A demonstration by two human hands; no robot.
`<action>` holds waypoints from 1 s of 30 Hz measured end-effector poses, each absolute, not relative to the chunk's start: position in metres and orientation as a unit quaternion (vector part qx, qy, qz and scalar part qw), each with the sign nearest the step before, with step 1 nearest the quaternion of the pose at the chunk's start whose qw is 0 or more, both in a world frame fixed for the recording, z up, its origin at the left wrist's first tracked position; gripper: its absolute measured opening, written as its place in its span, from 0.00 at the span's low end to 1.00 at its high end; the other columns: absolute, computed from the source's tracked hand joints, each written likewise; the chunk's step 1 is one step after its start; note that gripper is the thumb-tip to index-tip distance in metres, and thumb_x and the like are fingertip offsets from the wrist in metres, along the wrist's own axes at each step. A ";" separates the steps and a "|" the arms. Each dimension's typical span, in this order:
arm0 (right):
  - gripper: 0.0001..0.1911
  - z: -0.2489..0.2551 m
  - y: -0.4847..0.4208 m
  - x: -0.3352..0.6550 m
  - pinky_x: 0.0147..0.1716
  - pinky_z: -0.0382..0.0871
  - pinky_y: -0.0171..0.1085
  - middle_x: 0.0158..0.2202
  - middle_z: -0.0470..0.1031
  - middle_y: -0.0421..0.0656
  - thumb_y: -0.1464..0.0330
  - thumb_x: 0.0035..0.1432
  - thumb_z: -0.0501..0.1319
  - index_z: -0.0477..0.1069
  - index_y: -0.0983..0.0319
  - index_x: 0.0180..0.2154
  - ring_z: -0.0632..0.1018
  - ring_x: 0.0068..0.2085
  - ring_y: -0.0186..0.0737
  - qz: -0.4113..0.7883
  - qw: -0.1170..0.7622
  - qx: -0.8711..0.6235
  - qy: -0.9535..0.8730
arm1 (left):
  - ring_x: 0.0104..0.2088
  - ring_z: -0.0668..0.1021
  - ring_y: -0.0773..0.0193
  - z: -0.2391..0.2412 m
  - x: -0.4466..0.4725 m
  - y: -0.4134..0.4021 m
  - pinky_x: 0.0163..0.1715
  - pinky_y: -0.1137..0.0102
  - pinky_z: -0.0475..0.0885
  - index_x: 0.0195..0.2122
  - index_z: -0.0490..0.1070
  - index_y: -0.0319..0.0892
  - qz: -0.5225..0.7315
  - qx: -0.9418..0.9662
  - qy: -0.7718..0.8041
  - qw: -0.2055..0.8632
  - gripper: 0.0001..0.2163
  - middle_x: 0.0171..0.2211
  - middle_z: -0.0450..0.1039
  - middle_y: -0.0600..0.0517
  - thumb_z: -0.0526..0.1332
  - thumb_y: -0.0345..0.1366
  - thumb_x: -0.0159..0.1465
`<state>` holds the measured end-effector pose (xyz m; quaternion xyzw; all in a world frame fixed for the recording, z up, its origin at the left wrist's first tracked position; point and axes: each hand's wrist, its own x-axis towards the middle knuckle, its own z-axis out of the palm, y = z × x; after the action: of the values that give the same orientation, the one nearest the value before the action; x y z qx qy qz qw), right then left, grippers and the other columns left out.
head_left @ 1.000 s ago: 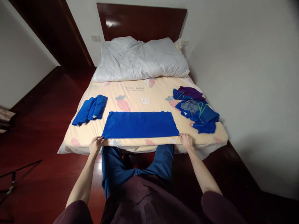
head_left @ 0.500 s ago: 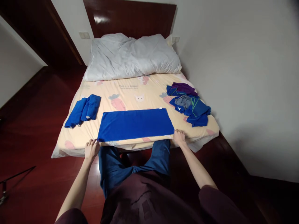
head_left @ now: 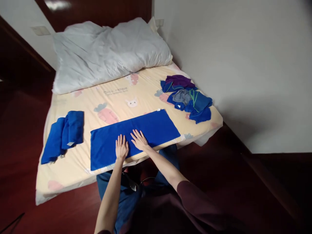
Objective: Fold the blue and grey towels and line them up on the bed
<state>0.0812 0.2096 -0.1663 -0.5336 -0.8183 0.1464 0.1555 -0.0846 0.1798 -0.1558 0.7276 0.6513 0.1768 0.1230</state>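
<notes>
Left hand (head_left: 122, 149), right hand (head_left: 139, 141) spread flat on blue rectangular cloth (head_left: 131, 124) along near edge of yellow carrot-print bed (head_left: 74, 162); uneven push could ruck cloth, drag corner over edge.

Puffy white duvet (head_left: 109, 55) is kinda bunched up by the shiny dark headboard (head_left: 104, 13), pale wall plates (head_left: 40, 31) either side, plus dark reddish flooring (head_left: 73, 200) down below.
</notes>
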 end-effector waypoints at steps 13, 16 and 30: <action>0.29 -0.179 0.205 0.088 0.73 0.36 0.52 0.75 0.44 0.46 0.60 0.73 0.49 0.54 0.61 0.71 0.47 0.75 0.45 0.151 0.158 -0.540 -0.813 | 0.74 0.49 0.49 -0.181 -0.084 0.172 0.71 0.46 0.44 0.73 0.51 0.37 0.168 0.732 0.651 0.107 0.28 0.74 0.45 0.40 0.45 0.39 0.73; 0.30 -0.180 0.206 0.107 0.73 0.38 0.51 0.75 0.46 0.46 0.60 0.73 0.48 0.53 0.62 0.71 0.49 0.75 0.44 0.159 0.160 -0.536 -0.814 | 0.73 0.51 0.48 -0.180 -0.104 0.164 0.71 0.46 0.47 0.73 0.52 0.39 0.165 0.719 0.670 0.084 0.28 0.73 0.47 0.40 0.47 0.40 0.72; 0.35 -0.201 0.216 0.324 0.73 0.36 0.48 0.75 0.46 0.49 0.58 0.73 0.37 0.46 0.70 0.73 0.47 0.75 0.40 0.032 0.080 -0.773 -0.629 | 0.73 0.50 0.44 -0.178 -0.219 0.130 0.71 0.45 0.46 0.73 0.48 0.37 0.188 0.594 0.782 0.027 0.31 0.73 0.45 0.37 0.50 0.43 0.71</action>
<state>0.3237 0.2155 -0.2010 -0.7726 -0.6290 0.0317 0.0803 -0.2194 0.1304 -0.1780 0.5938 0.7819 0.1880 0.0269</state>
